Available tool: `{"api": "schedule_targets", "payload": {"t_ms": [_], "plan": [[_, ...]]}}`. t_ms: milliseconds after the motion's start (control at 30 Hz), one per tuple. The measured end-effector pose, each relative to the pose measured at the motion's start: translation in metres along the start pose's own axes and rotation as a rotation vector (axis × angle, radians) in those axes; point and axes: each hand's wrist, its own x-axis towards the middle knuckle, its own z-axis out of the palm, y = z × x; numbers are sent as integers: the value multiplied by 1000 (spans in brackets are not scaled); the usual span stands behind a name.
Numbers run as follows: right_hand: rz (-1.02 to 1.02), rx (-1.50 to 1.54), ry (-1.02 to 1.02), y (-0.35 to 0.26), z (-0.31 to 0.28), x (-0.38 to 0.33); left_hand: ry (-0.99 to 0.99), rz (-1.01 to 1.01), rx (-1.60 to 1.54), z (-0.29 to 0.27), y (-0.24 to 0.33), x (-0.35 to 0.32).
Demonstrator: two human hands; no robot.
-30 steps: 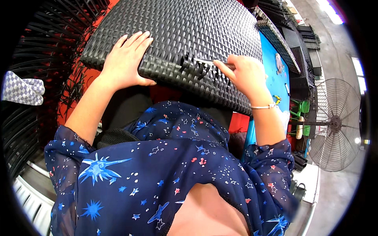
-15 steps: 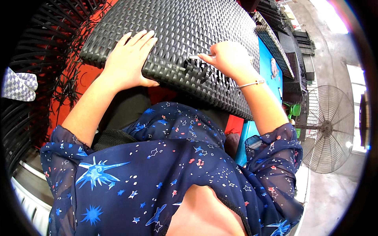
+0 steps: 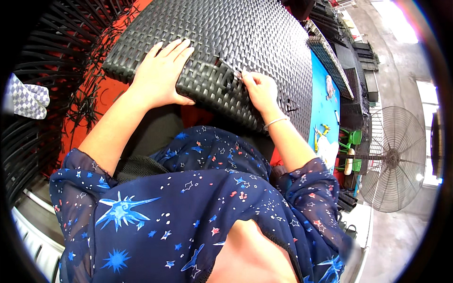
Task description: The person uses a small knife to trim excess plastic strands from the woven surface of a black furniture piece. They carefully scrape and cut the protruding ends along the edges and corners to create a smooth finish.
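Observation:
Across my lap lies a large black woven wicker panel (image 3: 207,28) with a thick rounded edge. My left hand (image 3: 163,70) rests on its near left part, fingers stretched flat over the weave and thumb against the front edge. Near the panel's middle front, my right hand (image 3: 259,89) is closed in a pinch on a thin silver metal tool (image 3: 231,66). The tool's tip meets the weave beside several loose strip ends (image 3: 231,84); how deep it goes is hidden. Another cluster of raised strip ends (image 3: 289,104) sticks up right of my right wrist.
Loose black strips (image 3: 82,101) lie on the red surface (image 3: 111,96) at left, by a black slatted piece (image 3: 52,52) and a checkered cloth (image 3: 28,97). At right, a blue surface (image 3: 321,70) holds yellow-handled pliers (image 3: 325,128). Beyond stands a large fan (image 3: 392,158).
My right hand has moved left and nearer to me, its fingers now pinching low at the weave. My left hand stays on the panel. The cluster of strip ends and the pliers have come into view.

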Motion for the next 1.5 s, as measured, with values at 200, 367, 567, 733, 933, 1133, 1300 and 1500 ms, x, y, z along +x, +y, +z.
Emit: {"api": "schedule_targets", "payload": {"t_ms": [200, 367, 567, 733, 933, 1133, 1300, 1500], "plan": [[-310, -63, 208, -5, 3, -13, 7, -10, -14, -1, 0, -5], [-483, -66, 309, -12, 1, -20, 19, -25, -26, -2, -1, -8], [-524, -156, 370, -11, -3, -25, -8, 7, -18, -16, 6, -5], [-459, -152, 322, -5, 2, -22, -99, -13, -5, -15, 3, -2], [-147, -312, 46, 8, -46, -20, -92, 9, 41, -19, 3, -1], [25, -585, -161, 24, -95, 8, -101, 11, 59, -17, 3, -1], [-1, -621, -170, 25, -77, 33, -100, 16, 60, -17, 4, -1], [69, -440, -145, 29, -66, 22, -90, 15, 54, -18, 4, -1]]}}
